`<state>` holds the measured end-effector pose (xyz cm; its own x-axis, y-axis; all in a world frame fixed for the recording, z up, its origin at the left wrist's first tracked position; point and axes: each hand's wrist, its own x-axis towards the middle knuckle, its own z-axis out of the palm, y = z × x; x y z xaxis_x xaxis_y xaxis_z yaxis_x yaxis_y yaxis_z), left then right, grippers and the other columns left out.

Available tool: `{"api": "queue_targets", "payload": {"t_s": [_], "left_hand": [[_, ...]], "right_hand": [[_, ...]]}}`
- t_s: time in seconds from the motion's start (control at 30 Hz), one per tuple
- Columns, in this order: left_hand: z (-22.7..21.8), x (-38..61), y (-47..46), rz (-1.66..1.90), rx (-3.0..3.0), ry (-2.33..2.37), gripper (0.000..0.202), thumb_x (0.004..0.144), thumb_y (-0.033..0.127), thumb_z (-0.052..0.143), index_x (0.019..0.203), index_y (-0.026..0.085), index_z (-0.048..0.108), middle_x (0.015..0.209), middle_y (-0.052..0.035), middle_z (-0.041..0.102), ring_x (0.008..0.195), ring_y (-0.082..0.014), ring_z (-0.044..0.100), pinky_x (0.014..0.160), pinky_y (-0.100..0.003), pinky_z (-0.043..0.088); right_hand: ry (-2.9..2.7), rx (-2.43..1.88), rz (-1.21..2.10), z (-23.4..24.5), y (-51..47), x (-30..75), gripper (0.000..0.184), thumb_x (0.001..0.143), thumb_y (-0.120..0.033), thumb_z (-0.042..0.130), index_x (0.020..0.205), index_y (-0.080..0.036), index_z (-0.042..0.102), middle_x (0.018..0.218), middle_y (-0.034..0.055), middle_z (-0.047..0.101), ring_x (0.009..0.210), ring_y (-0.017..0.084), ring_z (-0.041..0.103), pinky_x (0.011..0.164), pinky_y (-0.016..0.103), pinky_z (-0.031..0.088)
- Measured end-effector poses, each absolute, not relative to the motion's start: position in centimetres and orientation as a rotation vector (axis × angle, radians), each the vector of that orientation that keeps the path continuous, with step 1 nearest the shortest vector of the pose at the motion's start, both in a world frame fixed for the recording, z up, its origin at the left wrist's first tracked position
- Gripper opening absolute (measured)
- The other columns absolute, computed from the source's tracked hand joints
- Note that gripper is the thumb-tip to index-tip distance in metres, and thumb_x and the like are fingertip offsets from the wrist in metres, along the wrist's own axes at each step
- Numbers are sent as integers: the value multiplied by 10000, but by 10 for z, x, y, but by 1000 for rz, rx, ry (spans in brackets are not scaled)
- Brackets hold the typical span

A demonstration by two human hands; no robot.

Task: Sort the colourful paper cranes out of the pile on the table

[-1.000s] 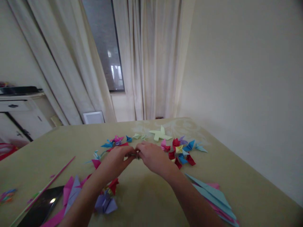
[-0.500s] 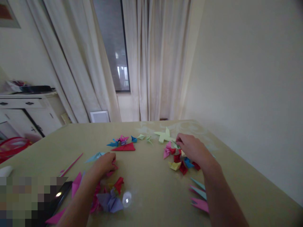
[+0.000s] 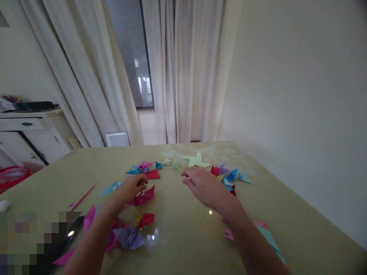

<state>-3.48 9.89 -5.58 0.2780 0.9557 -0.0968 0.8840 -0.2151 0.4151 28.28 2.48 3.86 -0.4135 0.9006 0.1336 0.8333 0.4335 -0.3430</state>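
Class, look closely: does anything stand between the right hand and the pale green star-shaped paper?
Nothing visible does: the pale green star-shaped paper lies just beyond the right hand, with no other folded piece showing between them.

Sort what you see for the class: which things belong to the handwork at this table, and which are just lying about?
Likely in the handwork:
- magenta folded paper, nearest the left hand
- purple folded paper
- pale green folded paper, beyond the right hand

Seemingly just lying about:
- pink stick
- dark flat object, partly blurred out
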Motion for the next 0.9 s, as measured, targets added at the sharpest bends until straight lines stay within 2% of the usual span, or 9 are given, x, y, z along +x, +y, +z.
{"api": "queue_targets", "payload": {"t_s": [0.1,0.2,0.3,0.43,0.5,0.53,0.67,0.77,0.9], "left_hand": [[-57,-35,92,187,2175,1613,378,761,311,714,1124,209,719,1128,-74,766,1041,-263,699,893,-330,536],[-66,-23,89,122,2185,1579,311,660,219,746,970,212,731,1014,-50,769,973,-269,703,830,-320,523],[-72,-8,89,147,2201,1507,105,774,245,679,872,216,701,889,-29,753,876,-239,700,765,-302,507],[-63,6,86,266,2210,1361,135,861,269,633,973,221,692,956,-32,765,881,-210,706,770,-281,531],[-54,13,82,347,2174,1243,180,909,299,603,1040,215,693,999,-42,769,857,-201,715,767,-286,554],[-50,16,79,395,2142,1182,197,929,331,594,1047,209,694,993,-46,767,821,-197,716,750,-293,564],[-36,29,69,588,2015,1056,246,932,434,641,956,194,684,874,-26,718,717,-188,711,684,-313,588],[-31,35,64,689,1975,1030,290,915,475,695,993,196,691,930,-30,715,741,-189,729,700,-331,615],[-31,33,63,813,1984,1095,441,919,533,692,1232,223,669,1042,-53,723,760,-197,736,704,-357,638]], "right_hand": [[-2543,-1441,320,17,22,248,199,1070,-289,557,1146,-192,713,1163,108,769,1051,265,741,852,345,533],[-2618,-1433,257,-2,23,229,214,1063,-313,559,1165,-187,699,1160,128,754,992,292,757,785,371,558],[-2608,-1427,262,-14,25,223,272,1063,-353,559,1262,-194,654,1223,140,720,1015,308,753,778,392,576],[-2464,-1377,354,-29,33,223,477,1029,-369,636,1467,-219,521,1406,142,631,1117,309,726,840,396,577],[-2408,-1316,413,-36,40,225,549,992,-352,704,1488,-226,506,1421,129,624,1141,295,712,879,377,558],[-2394,-1291,438,-38,44,227,506,979,-329,723,1442,-218,550,1383,120,645,1127,282,710,882,361,546],[-2343,-1274,448,-33,57,239,99,989,-193,675,1082,-178,706,1123,80,716,1020,220,688,865,310,489],[-2313,-1302,428,-17,62,254,101,960,-96,654,952,-174,718,1009,53,729,964,182,668,860,280,461],[-2245,-1444,379,11,60,291,139,937,-65,637,944,-170,728,960,42,749,910,162,672,821,257,455]]}}
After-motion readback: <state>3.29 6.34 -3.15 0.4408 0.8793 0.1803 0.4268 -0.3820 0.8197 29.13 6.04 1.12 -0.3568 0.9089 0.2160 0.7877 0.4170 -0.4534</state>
